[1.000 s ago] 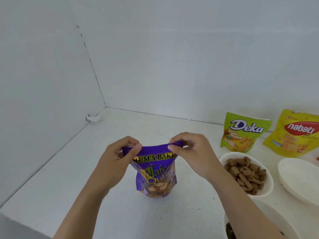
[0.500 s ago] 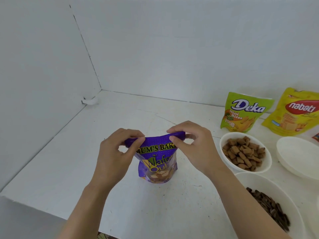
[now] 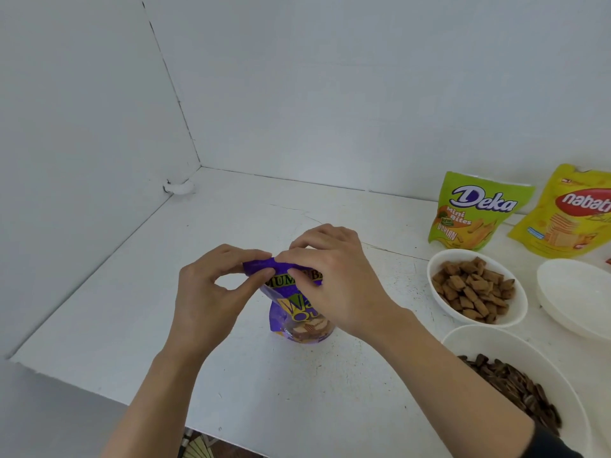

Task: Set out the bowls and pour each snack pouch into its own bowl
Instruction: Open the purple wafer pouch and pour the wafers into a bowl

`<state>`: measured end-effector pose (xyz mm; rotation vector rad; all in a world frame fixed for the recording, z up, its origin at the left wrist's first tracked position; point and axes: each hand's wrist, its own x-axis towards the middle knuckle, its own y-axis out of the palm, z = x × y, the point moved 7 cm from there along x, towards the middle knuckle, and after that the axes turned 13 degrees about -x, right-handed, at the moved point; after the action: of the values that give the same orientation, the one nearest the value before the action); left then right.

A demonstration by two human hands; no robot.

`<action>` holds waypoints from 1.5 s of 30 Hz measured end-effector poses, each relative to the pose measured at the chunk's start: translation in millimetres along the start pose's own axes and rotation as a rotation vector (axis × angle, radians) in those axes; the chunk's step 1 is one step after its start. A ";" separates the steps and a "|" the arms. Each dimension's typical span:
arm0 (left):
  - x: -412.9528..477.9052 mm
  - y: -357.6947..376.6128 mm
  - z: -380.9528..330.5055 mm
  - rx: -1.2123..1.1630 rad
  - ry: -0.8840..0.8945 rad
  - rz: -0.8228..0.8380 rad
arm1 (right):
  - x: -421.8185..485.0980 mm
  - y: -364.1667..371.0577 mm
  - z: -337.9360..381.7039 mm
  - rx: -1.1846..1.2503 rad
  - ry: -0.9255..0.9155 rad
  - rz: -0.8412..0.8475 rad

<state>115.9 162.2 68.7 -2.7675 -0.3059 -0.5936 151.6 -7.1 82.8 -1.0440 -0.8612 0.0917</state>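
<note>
A purple wafer pouch [image 3: 292, 320] stands upright in the middle of the white table [image 3: 132, 319]. My left hand [image 3: 211, 292] pinches the pouch's top left corner between thumb and fingers. My right hand [image 3: 334, 279] pinches the top edge right beside it and covers much of the pouch's front. To the right, a white bowl [image 3: 443, 262] holds brown pillow-shaped snacks. A nearer white bowl [image 3: 469, 338] holds dark seeds. An empty white bowl [image 3: 575, 292] sits at the far right.
A green Deka pouch [image 3: 472, 211] and a yellow Nabati pouch [image 3: 568, 213] stand against the back wall at the right. White walls close off the left and back. The table's front edge [image 3: 99, 391] runs at lower left.
My right hand has slid left along the pouch's top edge until it is close to my left hand. The camera has tilted down slightly.
</note>
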 end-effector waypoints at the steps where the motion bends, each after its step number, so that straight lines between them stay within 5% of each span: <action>1: 0.6 0.2 1.1 -0.011 -0.013 0.005 | 1.0 2.0 1.9 0.014 -0.008 0.013; 23: 4.2 -1.2 5.4 -0.135 -0.173 0.018 | 15.7 5.3 6.3 0.217 0.032 0.245; 45: 9.1 -4.5 4.2 -0.069 -0.175 -0.012 | 15.3 8.9 11.0 0.190 0.038 0.292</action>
<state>124.3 169.0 70.0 -2.8921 -0.3468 -0.3715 157.5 12.4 87.1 -0.9824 -0.6480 0.3914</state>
